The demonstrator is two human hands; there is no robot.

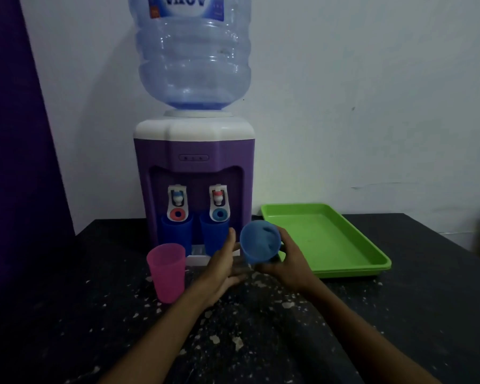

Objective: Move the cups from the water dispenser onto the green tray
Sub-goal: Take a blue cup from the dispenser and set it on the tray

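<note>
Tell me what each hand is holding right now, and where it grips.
Right hand holds a light blue cup by its lower body, mouth tilted toward the camera. Left hand is open, holding nothing.

This looks like a plain room in a home, dimly lit. A small purple-and-white water dispenser (193, 184) with a big blue gallon bottle (193, 51) upended on top stands against a bare, scuffed white wall (372, 92). It sits on a dark speckled tabletop (261, 328), with plastic household things nearby: a pink cup (166, 273) and a green tray (324, 239).
</note>
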